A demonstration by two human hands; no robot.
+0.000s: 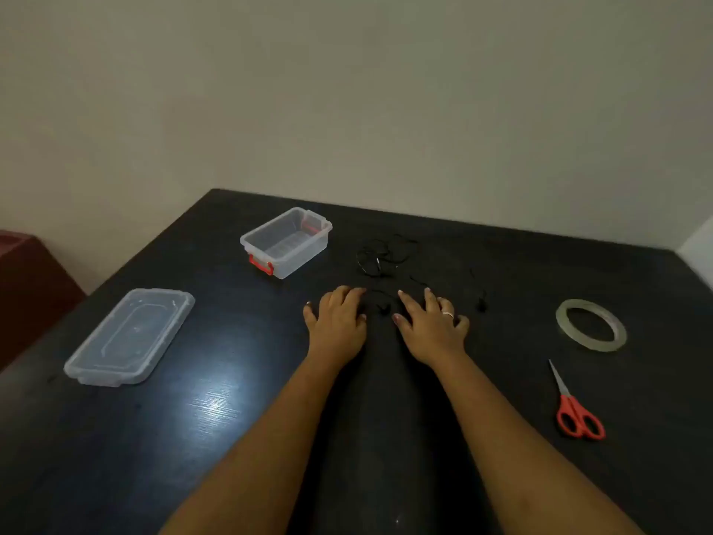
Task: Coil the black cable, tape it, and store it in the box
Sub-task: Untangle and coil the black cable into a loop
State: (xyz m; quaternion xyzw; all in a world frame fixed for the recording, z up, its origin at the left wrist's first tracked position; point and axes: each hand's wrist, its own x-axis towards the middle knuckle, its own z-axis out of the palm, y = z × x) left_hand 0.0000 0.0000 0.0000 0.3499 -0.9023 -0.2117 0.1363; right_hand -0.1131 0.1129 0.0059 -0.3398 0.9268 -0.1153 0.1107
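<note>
On the dark grained table (231, 411), both palms lie flat, left hand (337, 324) and right hand (432, 328) grasping nothing; the thin black cable (380, 256) sprawls tangled at twelve o'clock. Clear rectangular box (287, 241) sits at ten o'clock; glossy tape ring (590, 325) at three.

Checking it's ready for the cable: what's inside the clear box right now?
The clear box holds nothing visible; its ribbed floor shows. The lid lies apart, nothing covering the opening.

A single wide-angle camera on my head looks forward and down across the dark table (231, 438), its far edge against the wall (347, 90); my forearms enter from the near edge, close below the lens.
</note>
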